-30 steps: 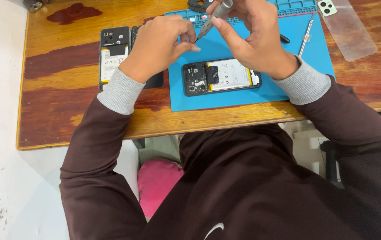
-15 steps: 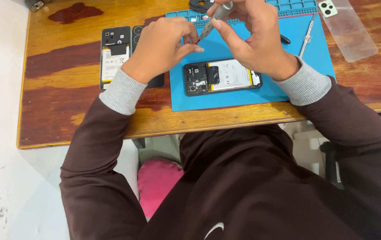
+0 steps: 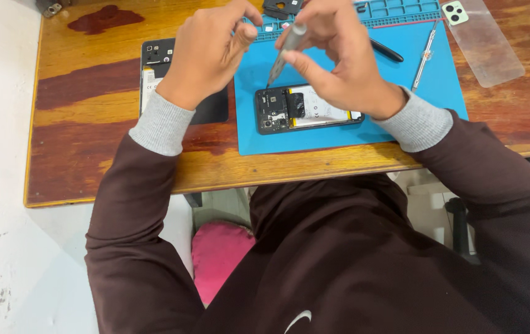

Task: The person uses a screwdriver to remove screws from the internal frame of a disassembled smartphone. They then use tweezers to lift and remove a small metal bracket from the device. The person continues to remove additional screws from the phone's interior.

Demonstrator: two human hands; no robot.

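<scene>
Right hand [image 3: 339,59] pinching slim grey screwdriver [image 3: 284,51], tip down-left, just above opened phone [image 3: 308,109] lying crosswise on blue mat [image 3: 401,93]. Left hand [image 3: 209,52] beside, fingers curled, apparently empty.

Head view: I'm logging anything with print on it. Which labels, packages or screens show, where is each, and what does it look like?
Battery label: white rectangle inside the opened phone on the blue mat, under the right hand.
Second label: pale patch in the second opened phone, partly under the left hand.
No lit screens or packages in view.
</scene>
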